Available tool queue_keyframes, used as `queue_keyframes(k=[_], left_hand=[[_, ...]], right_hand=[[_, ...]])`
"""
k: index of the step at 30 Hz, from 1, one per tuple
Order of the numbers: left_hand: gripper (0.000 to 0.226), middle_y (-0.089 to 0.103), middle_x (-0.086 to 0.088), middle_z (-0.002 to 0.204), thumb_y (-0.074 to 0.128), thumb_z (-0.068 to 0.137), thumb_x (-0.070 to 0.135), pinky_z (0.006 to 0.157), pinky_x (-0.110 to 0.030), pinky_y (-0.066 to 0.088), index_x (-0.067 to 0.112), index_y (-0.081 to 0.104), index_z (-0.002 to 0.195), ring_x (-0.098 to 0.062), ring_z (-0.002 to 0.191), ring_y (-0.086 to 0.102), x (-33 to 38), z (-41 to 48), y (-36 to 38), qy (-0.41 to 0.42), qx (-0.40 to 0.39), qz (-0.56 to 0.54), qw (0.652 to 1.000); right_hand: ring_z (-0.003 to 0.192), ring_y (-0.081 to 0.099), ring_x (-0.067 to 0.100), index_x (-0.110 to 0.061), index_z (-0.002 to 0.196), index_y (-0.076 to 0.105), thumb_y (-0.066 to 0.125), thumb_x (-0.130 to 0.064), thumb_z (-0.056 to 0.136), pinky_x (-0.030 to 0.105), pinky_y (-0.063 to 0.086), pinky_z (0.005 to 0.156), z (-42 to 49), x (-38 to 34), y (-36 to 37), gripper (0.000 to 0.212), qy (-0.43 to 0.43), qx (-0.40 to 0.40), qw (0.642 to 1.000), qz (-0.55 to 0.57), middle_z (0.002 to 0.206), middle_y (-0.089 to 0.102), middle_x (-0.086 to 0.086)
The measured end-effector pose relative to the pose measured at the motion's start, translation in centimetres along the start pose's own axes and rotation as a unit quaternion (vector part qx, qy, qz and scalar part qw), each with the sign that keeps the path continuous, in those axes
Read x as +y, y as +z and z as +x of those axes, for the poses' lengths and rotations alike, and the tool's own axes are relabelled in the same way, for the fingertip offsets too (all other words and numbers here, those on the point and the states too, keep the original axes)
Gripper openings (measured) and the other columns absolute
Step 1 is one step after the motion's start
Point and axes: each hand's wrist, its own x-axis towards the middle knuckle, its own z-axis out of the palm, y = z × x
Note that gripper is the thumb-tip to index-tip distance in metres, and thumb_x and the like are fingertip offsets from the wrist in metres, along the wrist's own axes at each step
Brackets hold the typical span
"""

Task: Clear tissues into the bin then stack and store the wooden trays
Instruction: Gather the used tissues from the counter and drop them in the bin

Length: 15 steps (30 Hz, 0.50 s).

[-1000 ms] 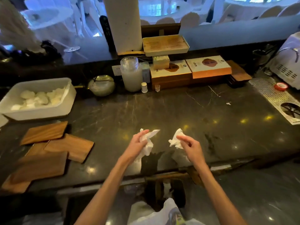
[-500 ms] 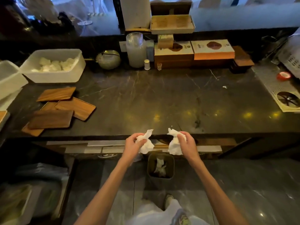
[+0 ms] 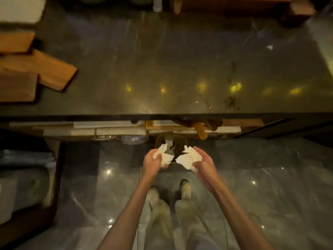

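Over the bin (image 3: 158, 141), the left hand (image 3: 153, 162) and right hand (image 3: 203, 163) each clutch a tissue (image 3: 189, 156); best centred, lowered, then released.

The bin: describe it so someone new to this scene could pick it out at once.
Follow the dark marble counter to its near edge, then drop to the floor below the shelf. The bin stands there, just beyond the left hand and right hand, each holding tissue. It is the only dark, open-topped tub, with white tissue inside.
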Motion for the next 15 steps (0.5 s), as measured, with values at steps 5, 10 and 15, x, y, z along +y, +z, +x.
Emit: queue_keyframes(k=[5, 10, 15], left_hand=[[0.038, 0.058, -0.015, 0.119, 0.049, 0.087, -0.005, 0.083, -0.035, 0.050, 0.008, 0.056, 0.121, -0.024, 0.100, 0.058, -7.4, 7.3, 2.0, -0.039, -0.017, -0.031, 0.999], [0.030, 0.060, -0.008, 0.114, 0.057, 0.089, -0.001, 0.082, -0.035, 0.055, 0.014, 0.061, 0.115, -0.024, 0.103, 0.060, -16.1, 16.1, 4.5, -0.043, 0.043, -0.012, 0.998], [0.023, 0.063, -0.010, 0.109, 0.056, 0.092, 0.003, 0.091, -0.039, 0.053, 0.007, 0.062, 0.113, -0.026, 0.103, 0.060, -22.1, 24.8, 8.1, -0.032, 0.047, 0.028, 0.998]], right_hand=[[0.113, 0.061, 0.025, -0.013, 0.130, 0.056, 0.056, 0.000, 0.091, 0.036, 0.053, 0.090, 9.5, 8.4, 0.9, 0.041, 0.006, 0.045, 0.999, -0.018, 0.126, 0.062, 0.012], [0.096, 0.071, 0.020, -0.010, 0.121, 0.062, 0.062, -0.015, 0.091, 0.030, 0.059, 0.076, 19.2, 16.5, 0.3, 0.031, 0.044, 0.043, 0.997, 0.042, 0.110, 0.070, 0.010], [0.062, 0.056, 0.010, -0.007, 0.121, 0.063, 0.060, -0.008, 0.092, 0.019, 0.050, 0.056, 29.0, 21.6, -1.2, 0.029, 0.081, 0.037, 0.996, 0.001, 0.080, 0.064, 0.007]])
